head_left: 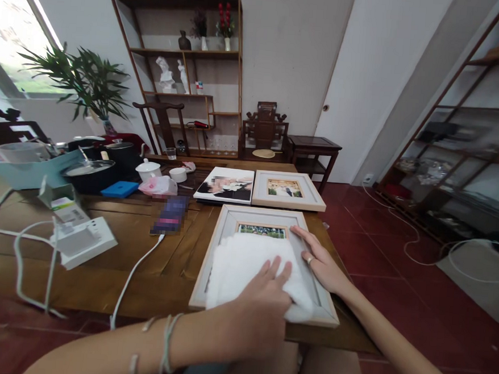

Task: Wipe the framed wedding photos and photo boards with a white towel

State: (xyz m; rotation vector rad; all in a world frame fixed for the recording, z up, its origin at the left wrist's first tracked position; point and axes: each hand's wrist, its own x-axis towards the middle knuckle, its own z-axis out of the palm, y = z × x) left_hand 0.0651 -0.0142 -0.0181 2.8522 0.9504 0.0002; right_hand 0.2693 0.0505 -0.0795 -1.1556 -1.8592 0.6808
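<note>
A light wooden picture frame (230, 217) lies flat at the near right edge of the wooden table (142, 259). A fluffy white cloth (244, 261) covers most of its glass, leaving only the top of the photo showing. My left hand (262, 307) presses flat on the cloth at its lower right. My right hand (319, 260), with a ring on one finger, rests open on the frame's right border, fingers spread.
Two more framed pictures (290, 190) (226, 184) lie behind it. On the left sit a white power strip (85, 241) with cables, a phone (169, 215), a tissue pack (158, 185), cups, pots and a blue bin (24, 165). Shelves stand at the back and right.
</note>
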